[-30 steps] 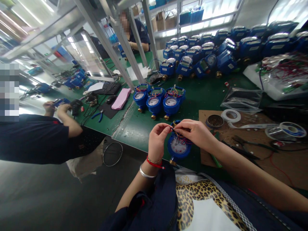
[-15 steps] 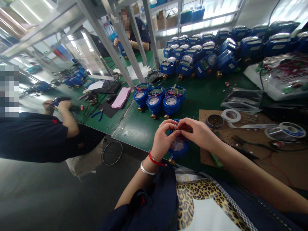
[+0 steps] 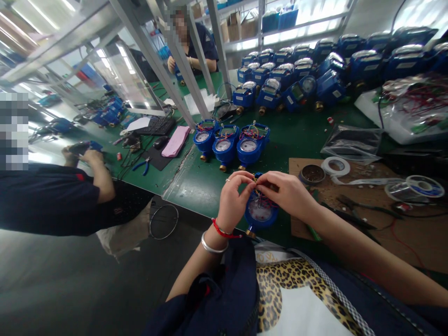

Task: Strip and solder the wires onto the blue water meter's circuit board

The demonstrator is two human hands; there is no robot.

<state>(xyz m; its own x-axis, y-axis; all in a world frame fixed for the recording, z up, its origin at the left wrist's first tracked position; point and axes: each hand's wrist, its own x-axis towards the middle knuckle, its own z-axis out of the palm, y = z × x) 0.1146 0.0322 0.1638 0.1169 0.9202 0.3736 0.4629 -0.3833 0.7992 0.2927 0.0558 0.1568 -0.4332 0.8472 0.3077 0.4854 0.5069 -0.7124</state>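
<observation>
A blue water meter (image 3: pixel 261 213) with a round dial, a brass fitting and loose coloured wires (image 3: pixel 268 201) sits at the table's near edge. Over its upper part, my left hand (image 3: pixel 236 198) is closed in a pinch on thin wires. My right hand (image 3: pixel 289 192) pinches at the same spot, its fingertips almost touching those of the left. Fingers hide the exact point of the grip. Just beyond stand three similar meters, among them a right-hand one (image 3: pixel 249 148), with wires lying over their tops.
Rows of blue meters (image 3: pixel 269 93) fill the back. On the right, a cardboard sheet (image 3: pixel 297 224) bears a tape roll (image 3: pixel 335 166), a solder spool (image 3: pixel 416 190) and pliers (image 3: pixel 367 209). Co-workers sit at left, one arm (image 3: pixel 101 175) near blue pliers (image 3: pixel 142 165), and behind the metal posts.
Both hands have shifted slightly left and up at the meter, uncovering more of its dial and wires. At left, the co-worker's hands have turned the piece they hold.
</observation>
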